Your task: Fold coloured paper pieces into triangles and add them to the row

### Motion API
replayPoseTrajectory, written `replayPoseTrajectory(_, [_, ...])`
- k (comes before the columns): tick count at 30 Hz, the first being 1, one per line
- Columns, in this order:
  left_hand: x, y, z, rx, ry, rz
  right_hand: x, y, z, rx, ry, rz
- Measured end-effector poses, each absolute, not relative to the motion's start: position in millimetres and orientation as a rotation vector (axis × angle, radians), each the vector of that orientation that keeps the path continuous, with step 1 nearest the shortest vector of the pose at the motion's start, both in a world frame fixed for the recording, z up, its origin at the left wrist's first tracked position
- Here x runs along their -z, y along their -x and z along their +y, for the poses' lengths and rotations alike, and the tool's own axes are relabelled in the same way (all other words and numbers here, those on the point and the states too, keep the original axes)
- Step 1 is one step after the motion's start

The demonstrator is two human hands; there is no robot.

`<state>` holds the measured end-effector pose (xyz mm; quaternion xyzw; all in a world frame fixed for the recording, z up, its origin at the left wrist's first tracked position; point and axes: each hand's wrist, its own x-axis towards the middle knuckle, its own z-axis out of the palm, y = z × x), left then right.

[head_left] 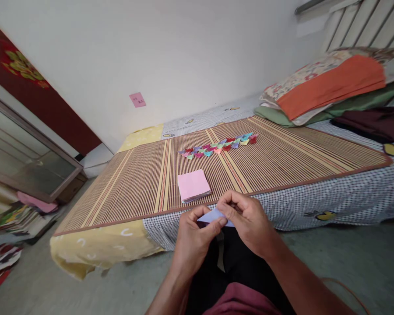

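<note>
A small folded sheet of blue-violet paper is held above my lap, in front of the bed's edge. My left hand pinches its left part between thumb and fingers. The thumb and fingers of my right hand close on its upper right part, and the two hands nearly touch. On the bamboo mat just beyond them lies a stack of square pink paper. Farther back, several small folded pieces in many colours lie in slanting rows.
The striped mat covers much of the bed. Folded bedding with an orange cloth and dark clothing lie at the right. Books are stacked at the left by a glass-fronted cabinet.
</note>
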<state>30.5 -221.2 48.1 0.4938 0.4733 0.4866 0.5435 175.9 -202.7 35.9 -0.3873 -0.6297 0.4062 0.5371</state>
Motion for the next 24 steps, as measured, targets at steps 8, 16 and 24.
replayPoseTrajectory(8, [-43.7,-31.3,-223.4,-1.26,-1.128,1.113,-34.3,-172.1,-201.8,-0.828,0.982,-1.431])
replayPoseTrajectory(16, [-45.2,-28.5,-223.6,-1.28,-1.222,1.065,-32.3,-168.7,-201.1,-0.812,1.001,-1.382])
replayPoseTrajectory(24, [-43.4,-27.6,-222.5,-1.329,-1.13,1.019,-32.9,-169.2,-199.8,-0.554,1.075,-1.377])
